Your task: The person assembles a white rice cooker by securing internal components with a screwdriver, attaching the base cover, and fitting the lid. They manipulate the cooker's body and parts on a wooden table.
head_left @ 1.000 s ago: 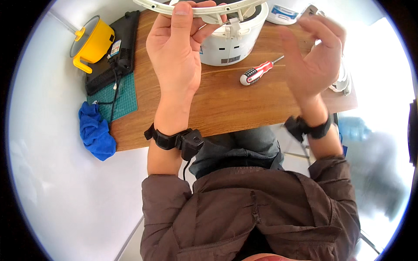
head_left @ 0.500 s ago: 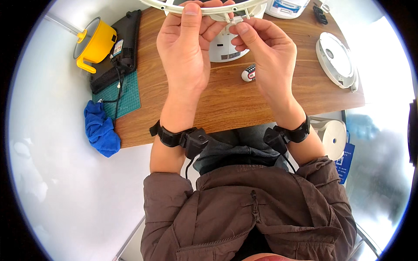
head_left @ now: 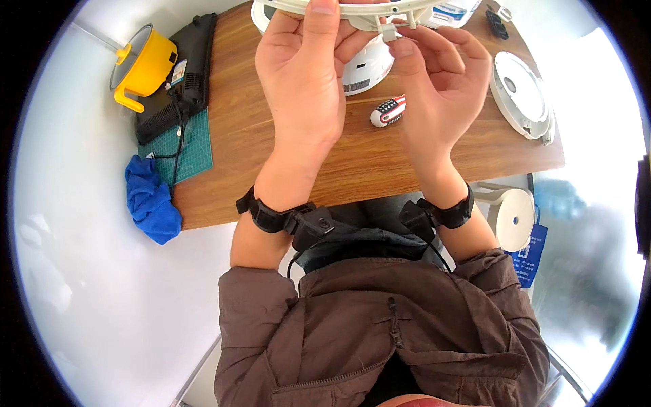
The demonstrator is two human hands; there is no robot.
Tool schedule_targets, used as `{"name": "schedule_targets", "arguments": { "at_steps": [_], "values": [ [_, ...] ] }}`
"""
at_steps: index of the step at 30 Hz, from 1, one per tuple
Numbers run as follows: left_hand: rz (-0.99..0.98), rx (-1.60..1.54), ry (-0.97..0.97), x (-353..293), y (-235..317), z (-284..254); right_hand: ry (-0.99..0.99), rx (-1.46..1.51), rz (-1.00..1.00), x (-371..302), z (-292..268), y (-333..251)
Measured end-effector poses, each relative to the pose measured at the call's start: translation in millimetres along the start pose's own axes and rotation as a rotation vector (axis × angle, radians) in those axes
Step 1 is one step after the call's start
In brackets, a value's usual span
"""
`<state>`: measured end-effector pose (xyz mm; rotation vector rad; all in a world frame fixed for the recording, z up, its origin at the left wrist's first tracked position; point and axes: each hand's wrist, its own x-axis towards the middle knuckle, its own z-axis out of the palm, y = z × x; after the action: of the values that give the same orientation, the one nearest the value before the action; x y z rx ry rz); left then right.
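Note:
My left hand (head_left: 302, 88) grips a white plastic ring (head_left: 376, 9) at the top edge of the view, thumb over its near rim and fingers behind. From the ring's near side a small white clip (head_left: 388, 31) sticks out. My right hand (head_left: 444, 88) is closed at this clip, thumb tip against its lower right side and the other fingers curled. Much of the ring lies outside the view. Below the hands lies a small rounded handle (head_left: 386, 112) with a stars-and-stripes pattern, partly covered by my right hand. A white rounded appliance body (head_left: 369, 68) stands behind my hands.
On the wooden table (head_left: 251, 136), a white round cover (head_left: 519, 95) lies at right beside a black object (head_left: 496, 24). A yellow pot (head_left: 150, 64), a black flat device (head_left: 196, 61), a green mat (head_left: 196, 149) and a blue cloth (head_left: 150, 200) are at left.
Both hands and the ring have shifted right and slightly down. My right fingers have loosened a little around the clip, and more of the patterned handle shows.

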<state>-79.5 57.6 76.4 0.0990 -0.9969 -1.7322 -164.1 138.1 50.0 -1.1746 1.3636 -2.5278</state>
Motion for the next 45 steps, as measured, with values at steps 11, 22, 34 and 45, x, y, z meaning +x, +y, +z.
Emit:
{"name": "schedule_targets", "arguments": {
  "at_steps": [11, 22, 34, 45],
  "values": [
    [-0.01, -0.029, 0.023, -2.2, -1.4, 6.2, 0.013, -0.151, -0.033, 3.7, 3.1, 0.6],
    [-0.005, -0.012, 0.026, -4.8, 2.2, 13.1, 0.082, 0.012, 0.01, 0.7, 1.8, 7.7],
    [0.057, -0.046, -0.029, -4.3, -10.1, 8.6, 0.099, 0.051, 0.001, -4.2, -1.6, 16.6],
    [-0.005, 0.0, 0.029, -4.7, -3.2, 4.8, 0.074, 0.074, 0.034, -4.2, -0.2, 17.7]
  ]
}}
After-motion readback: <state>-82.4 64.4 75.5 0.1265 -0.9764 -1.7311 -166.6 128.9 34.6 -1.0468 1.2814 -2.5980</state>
